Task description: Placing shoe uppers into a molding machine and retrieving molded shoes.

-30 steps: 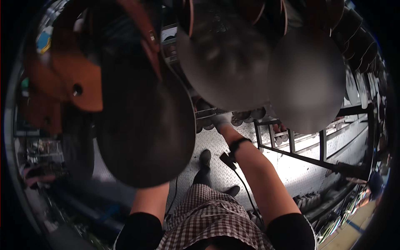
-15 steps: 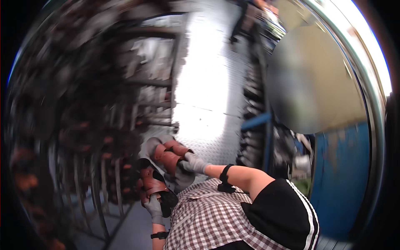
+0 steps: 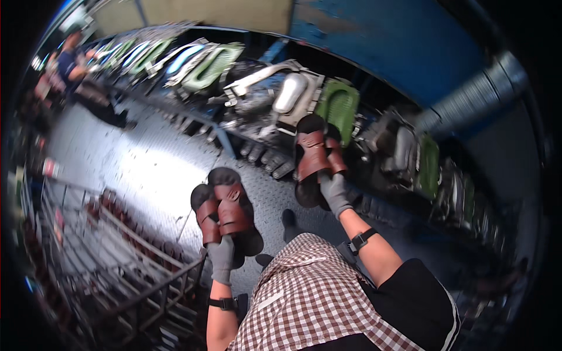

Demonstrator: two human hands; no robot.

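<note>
Two pairs of sandals are held, one pair in each gloved hand. The left hand (image 3: 221,257), in the lower middle of the frame, is closed around the heel ends of the left pair of sandals (image 3: 225,213); the right hand (image 3: 335,193), a little right of the centre, is closed in the same way on the right pair of sandals (image 3: 316,155). Each pair is pressed together side by side, with brown straps over dark soles.

The sandals are judged to be light and somewhat flexible, with soles that bend rather than break, so no fragility is expected. The grey gloves should give enough friction. The heel end, where both soles can be pinched together, seems the good place for holding; a grip on one strap alone would let the pair swing apart.

The long axis of each pair runs from the hand upward in the frame, toes pointing to the upper part, the left pair leaning slightly to the left.

Beyond the hands, a metal floor (image 3: 152,169) with raised pattern is seen, a wire rack (image 3: 117,245) at the lower left, and a row of green and grey moulds (image 3: 336,105) along the upper part.
</note>
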